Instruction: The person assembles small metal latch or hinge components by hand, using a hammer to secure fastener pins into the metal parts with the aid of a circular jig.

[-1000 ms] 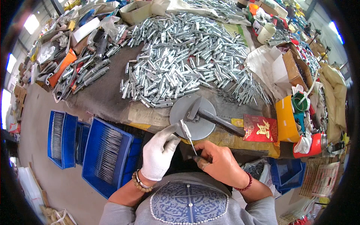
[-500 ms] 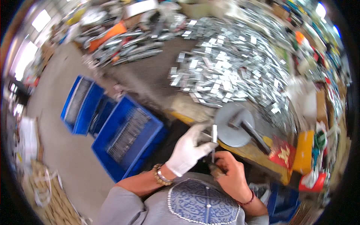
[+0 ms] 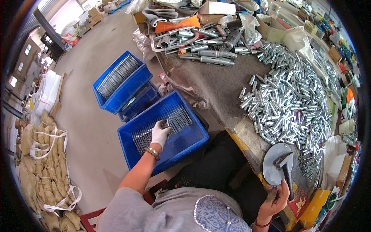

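Observation:
My left hand (image 3: 159, 134), in a white glove, is over the near blue bin (image 3: 125, 133). Its fingertips are closed on a small shiny metal part (image 3: 165, 125), most of it hidden by the hand. Beneath it, thin silvery metal rods (image 3: 181, 118) stand packed in rows. My bare right hand (image 3: 276, 199) is at the bench edge, fingers bent and apart, with something dark on or by the thumb. Its fingertips are next to the handle of a hammer (image 3: 287, 170), whose head rests on a round grey plate (image 3: 271, 169). Whether they touch the handle I cannot tell.
A heap of short silvery metal tubes (image 3: 290, 96) covers the bench's right side. Larger metal cylinders (image 3: 216, 54) lie at the back. Another blue bin (image 3: 133, 83) of rods is stacked beyond the near one. Tan sacks (image 3: 42, 162) stand on the floor at left.
My left hand has moved left from in front of my chest, beside the plate, to the near bin. My right hand has parted from it and come toward the hammer handle. The view has turned left.

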Motion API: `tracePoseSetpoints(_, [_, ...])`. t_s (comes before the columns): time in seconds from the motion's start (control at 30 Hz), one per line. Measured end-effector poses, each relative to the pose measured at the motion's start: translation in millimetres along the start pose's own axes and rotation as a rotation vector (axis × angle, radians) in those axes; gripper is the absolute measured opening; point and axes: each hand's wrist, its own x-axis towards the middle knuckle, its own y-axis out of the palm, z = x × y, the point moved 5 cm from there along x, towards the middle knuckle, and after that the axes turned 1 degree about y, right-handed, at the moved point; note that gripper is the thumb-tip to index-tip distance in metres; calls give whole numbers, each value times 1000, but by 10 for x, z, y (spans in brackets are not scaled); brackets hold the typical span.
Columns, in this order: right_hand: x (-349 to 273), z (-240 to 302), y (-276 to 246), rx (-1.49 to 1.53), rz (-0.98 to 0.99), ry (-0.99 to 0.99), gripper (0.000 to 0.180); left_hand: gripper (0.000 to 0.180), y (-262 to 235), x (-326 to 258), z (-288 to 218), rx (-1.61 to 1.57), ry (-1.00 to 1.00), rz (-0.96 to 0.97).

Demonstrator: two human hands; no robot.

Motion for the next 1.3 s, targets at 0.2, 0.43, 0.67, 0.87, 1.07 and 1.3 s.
tracePoseSetpoints(0.2, [22, 94, 5, 66, 3, 21, 43, 61, 11, 693, 533, 222, -13, -89])
tracePoseSetpoints(0.43, [21, 119, -45, 43, -3, -25, 47, 52, 136, 897, 420, 433, 46, -141])
tracePoseSetpoints(0.67, [63, 76, 43, 61, 35, -98, 47, 33, -94, 761, -108, 378, 483, -335])
tracePoseSetpoints(0.87, [291, 289, -32, 63, 32, -154, 51, 6, 631, -773, -2320, -29, 886, -44])
tracePoseSetpoints(1.07, [343, 372, -131, 207, 99, -133, 39, 16, 1702, -1981, -3170, 404, 1513, 428])
tracePoseSetpoints(1.3, [168, 280, -625, 123, 32, -57, 41, 19, 1991, -2087, -3212, 635, 1420, 511])
